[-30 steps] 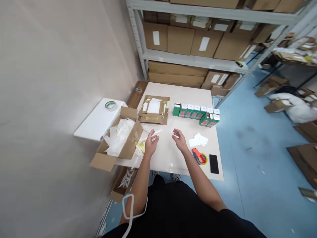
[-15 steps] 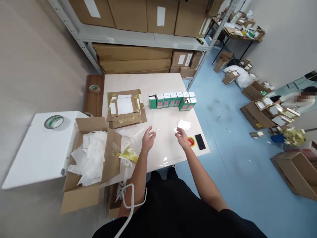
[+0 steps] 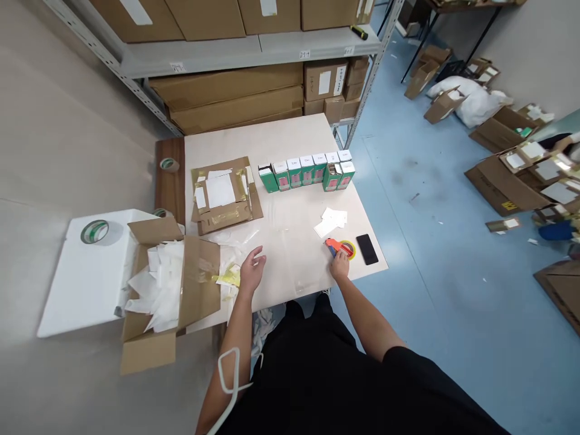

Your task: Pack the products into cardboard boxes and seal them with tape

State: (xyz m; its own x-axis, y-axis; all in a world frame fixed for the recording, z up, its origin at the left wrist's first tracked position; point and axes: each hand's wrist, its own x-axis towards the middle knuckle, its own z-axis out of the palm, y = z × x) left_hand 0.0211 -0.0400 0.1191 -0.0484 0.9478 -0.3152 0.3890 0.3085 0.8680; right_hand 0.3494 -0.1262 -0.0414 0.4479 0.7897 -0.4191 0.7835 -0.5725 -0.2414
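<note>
My right hand [image 3: 339, 264] is closed at the near side of an orange tape dispenser [image 3: 335, 244] with a yellow-rimmed roll, which lies at the right of the table. Its fingertips are partly hidden against the dispenser. Over the left part of the table hovers my left hand [image 3: 252, 270], fingers loosely apart and holding nothing. Crumpled clear and yellow tape scraps [image 3: 230, 277] lie just left of it. Beyond the right hand are white paper slips [image 3: 331, 221], and a black phone [image 3: 367, 249] rests to its right.
Small green-and-white boxes [image 3: 295, 172] stand in a row at the back of the table [image 3: 290, 211]. Flattened cardboard [image 3: 226, 217] lies left of them. An open carton [image 3: 197, 281] of white paper flanks the table's left edge. A metal shelf [image 3: 235, 55] with cartons stands behind.
My right hand has reached down onto the tape dispenser, whose orange part now shows. My left hand has shifted left and slightly down. The view has turned.
</note>
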